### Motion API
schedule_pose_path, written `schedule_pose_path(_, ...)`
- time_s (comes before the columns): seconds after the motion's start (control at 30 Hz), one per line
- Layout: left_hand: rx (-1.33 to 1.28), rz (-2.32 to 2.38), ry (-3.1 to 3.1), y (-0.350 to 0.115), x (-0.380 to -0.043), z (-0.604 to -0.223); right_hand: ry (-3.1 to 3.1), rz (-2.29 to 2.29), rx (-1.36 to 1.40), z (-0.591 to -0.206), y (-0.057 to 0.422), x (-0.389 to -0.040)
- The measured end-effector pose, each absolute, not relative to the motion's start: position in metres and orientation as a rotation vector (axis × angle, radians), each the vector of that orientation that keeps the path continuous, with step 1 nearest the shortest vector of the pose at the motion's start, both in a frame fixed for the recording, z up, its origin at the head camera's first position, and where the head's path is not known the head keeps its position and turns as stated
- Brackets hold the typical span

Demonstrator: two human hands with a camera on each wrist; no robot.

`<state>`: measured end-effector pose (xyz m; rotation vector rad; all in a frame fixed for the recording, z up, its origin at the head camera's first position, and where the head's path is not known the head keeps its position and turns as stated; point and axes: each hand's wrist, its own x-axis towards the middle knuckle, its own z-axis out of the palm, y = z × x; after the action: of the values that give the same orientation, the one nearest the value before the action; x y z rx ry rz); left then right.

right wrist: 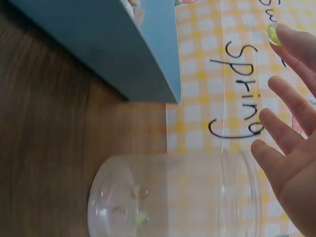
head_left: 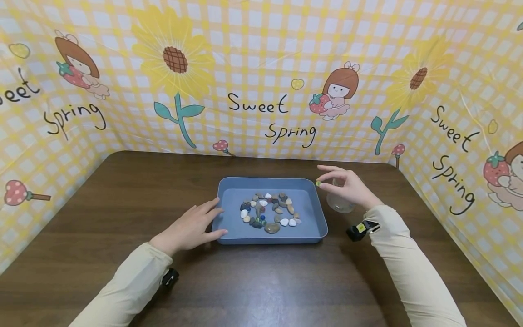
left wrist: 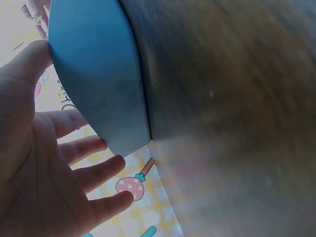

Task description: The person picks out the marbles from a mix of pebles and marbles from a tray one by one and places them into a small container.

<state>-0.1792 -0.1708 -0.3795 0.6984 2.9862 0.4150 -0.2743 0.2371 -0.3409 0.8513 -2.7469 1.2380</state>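
Thumb and index finger of my right hand (head_left: 349, 186) pinch a small yellow-green glass marble (right wrist: 273, 34) above the right rim of the blue-grey tray (head_left: 311, 218). The other fingers of that hand are spread. My left hand (head_left: 189, 229) rests at the tray's left edge, fingers extended, with the thumb touching the rim. Inside the tray, several white, brown and dark pebbles (head_left: 271, 228) lie in a ring-like pattern, with a few marbles such as a blue marble (head_left: 263, 218) among them. A clear jar (right wrist: 177, 192) stands under the right hand, a green marble (right wrist: 142, 217) at its bottom.
The tray sits on a dark wooden table (head_left: 261, 281). A yellow checked cloth (head_left: 253, 54) with sunflowers and printed words hangs around the back and both sides. The jar stands close to the tray's right side.
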Motion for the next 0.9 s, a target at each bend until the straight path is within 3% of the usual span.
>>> schedule_pose_path(0.6, 0.702, 0.414, 2.982, -0.171, -0.179, -0.379, -2.535, 1.241, 0.635, -0.337, 0.256, -0.251)
schedule_pose_path(0.9, 0.712, 0.423, 2.979, -0.171, -0.178, -0.378, -2.468, 1.244, 0.509, -0.361, 0.28, -0.27)
